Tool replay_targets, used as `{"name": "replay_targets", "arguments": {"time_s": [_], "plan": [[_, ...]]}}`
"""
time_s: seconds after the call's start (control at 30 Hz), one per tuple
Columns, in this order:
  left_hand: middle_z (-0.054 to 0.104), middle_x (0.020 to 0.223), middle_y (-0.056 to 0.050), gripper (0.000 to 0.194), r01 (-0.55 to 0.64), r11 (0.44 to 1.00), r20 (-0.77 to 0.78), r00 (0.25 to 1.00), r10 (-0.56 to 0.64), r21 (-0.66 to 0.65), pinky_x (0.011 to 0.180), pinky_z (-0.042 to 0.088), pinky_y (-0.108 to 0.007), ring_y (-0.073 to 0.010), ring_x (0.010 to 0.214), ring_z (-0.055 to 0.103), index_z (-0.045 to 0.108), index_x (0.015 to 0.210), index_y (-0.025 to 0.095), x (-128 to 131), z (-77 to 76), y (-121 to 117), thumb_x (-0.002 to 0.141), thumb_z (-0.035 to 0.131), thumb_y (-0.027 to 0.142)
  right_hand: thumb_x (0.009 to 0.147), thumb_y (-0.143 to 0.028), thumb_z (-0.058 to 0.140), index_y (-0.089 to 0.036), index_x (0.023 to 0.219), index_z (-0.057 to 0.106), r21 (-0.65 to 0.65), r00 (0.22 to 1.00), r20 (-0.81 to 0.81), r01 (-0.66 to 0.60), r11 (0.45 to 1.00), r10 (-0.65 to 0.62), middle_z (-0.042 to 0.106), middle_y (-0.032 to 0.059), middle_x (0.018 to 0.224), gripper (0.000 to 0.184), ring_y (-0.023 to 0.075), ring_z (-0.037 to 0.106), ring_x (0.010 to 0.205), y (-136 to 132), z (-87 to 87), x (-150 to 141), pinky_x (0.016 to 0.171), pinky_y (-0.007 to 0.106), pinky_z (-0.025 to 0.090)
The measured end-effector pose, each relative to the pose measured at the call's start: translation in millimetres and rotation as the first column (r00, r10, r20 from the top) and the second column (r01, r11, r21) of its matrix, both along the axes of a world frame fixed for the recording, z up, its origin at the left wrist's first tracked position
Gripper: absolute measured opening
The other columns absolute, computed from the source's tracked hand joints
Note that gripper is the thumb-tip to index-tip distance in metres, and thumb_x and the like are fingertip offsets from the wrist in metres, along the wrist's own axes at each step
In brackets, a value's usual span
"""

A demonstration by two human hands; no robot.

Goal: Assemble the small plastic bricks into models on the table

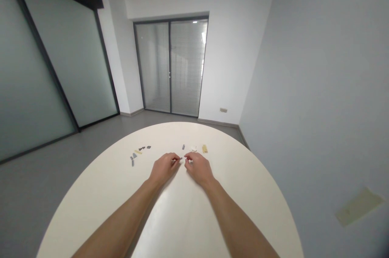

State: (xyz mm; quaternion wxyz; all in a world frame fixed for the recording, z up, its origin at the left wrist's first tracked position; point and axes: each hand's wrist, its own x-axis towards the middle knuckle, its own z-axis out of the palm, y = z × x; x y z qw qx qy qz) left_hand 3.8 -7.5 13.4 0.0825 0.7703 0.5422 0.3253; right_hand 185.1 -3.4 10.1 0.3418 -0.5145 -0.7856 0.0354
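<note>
- Leftward, frosted glass panels (65,55) in dark frames line the room.
- Next, toward the far left of the round, pale counter (100,185), small grey pieces (133,163) lie near a thin yellow strip (138,152), with dark pieces (148,147) just beyond.
- Then the left hand (165,167), its fingertips pinched on a small dark grey piece (181,158), which points into the gap between both hands.
- Just past that gap, a separate grey block (183,147) lies on the counter.
- White pieces (193,148) lie just beyond the right hand (199,167), whose thumb and index finger curl close together; whether they hold anything, I cannot tell.
- Right of these, a yellow piece (204,148) lies flat.
- Farthest right, beige tape (359,207) sticks to the wall (319,88).
</note>
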Motion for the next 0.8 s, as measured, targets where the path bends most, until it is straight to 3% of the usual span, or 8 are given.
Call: {"name": "replay_targets", "arguments": {"time_s": [0.17, 0.4, 0.6, 0.8], "plan": [[0.071, 0.092, -0.005, 0.016, -0.105, 0.994, -0.078, 0.991, 0.107, 0.023, 0.078, 0.047, -0.031, -0.0227, 0.096, 0.061, 0.069, 0.088, 0.023, -1.8, -3.6, 3.3, 0.088, 0.055, 0.03, 0.089, -0.022, 0.054, -0.026, 0.104, 0.065, -0.012, 1.0, -0.011, -0.011, 1.0, 0.011, 0.07, 0.0014, 0.099, 0.019, 0.0163, 0.062, 0.097, 0.7, -1.6, 1.3, 0.085, 0.027, 0.045], [0.068, 0.102, -0.007, 0.014, -0.153, 0.985, -0.112, 0.98, 0.162, 0.085, 0.087, 0.045, -0.035, -0.0246, 0.104, 0.056, 0.067, 0.09, 0.021, -3.5, -8.7, 5.3, 0.088, 0.053, 0.026, 0.089, -0.022, 0.054, -0.026, 0.099, 0.065, -0.032, 1.0, 0.023, 0.007, 0.999, -0.006, 0.071, 0.001, 0.097, 0.016, 0.0161, 0.062, 0.094, 1.7, -3.4, 1.7, 0.081, 0.026, 0.044], [0.067, 0.104, -0.007, 0.019, -0.115, 0.989, -0.171, 0.977, 0.13, 0.097, 0.082, 0.045, -0.033, -0.023, 0.103, 0.057, 0.061, 0.101, 0.019, 1.0, 0.7, -0.6, 0.084, 0.052, 0.015, 0.091, -0.025, 0.053, -0.025, 0.097, 0.066, -0.043, 0.999, 0.037, 0.014, 0.999, -0.013, 0.071, 0.0008, 0.096, 0.014, 0.0157, 0.062, 0.093, 0.5, -1.4, 1.0, 0.078, 0.025, 0.043], [0.07, 0.103, -0.007, 0.029, -0.099, 0.993, -0.222, 0.969, 0.109, 0.058, 0.082, 0.045, -0.031, -0.0218, 0.108, 0.057, 0.057, 0.117, 0.02, 3.6, -0.2, 0.2, 0.089, 0.049, 0.017, 0.093, -0.027, 0.051, -0.025, 0.099, 0.066, -0.095, 0.999, 0.04, 0.017, 0.995, -0.013, 0.07, 0.0011, 0.1, 0.016, 0.015, 0.061, 0.095, -0.8, 1.2, 0.6, 0.08, 0.025, 0.04]]}}
